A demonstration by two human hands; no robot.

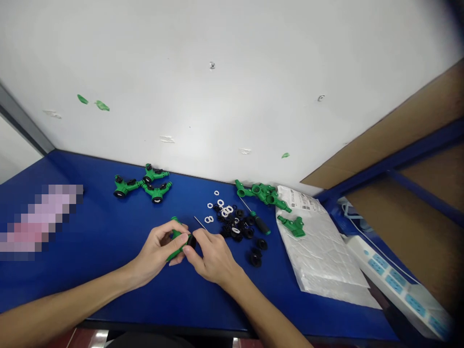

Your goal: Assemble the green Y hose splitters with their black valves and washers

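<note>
My left hand (159,249) is closed around a green plastic fitting (176,237) held just above the blue table (97,241). My right hand (212,256) pinches a black ring (192,240) at the end of that fitting, and a thin metal pin (199,223) sticks up from behind its fingers. Just right of my hands lies a pile of black rings (239,227) and white washers (221,209).
Three assembled green fittings (143,184) lie at the back left. More green parts (261,193) and a green-handled screwdriver (258,220) lie at the back right. A white padded bag (322,251) carries one green part (293,224). A power strip (395,282) sits far right.
</note>
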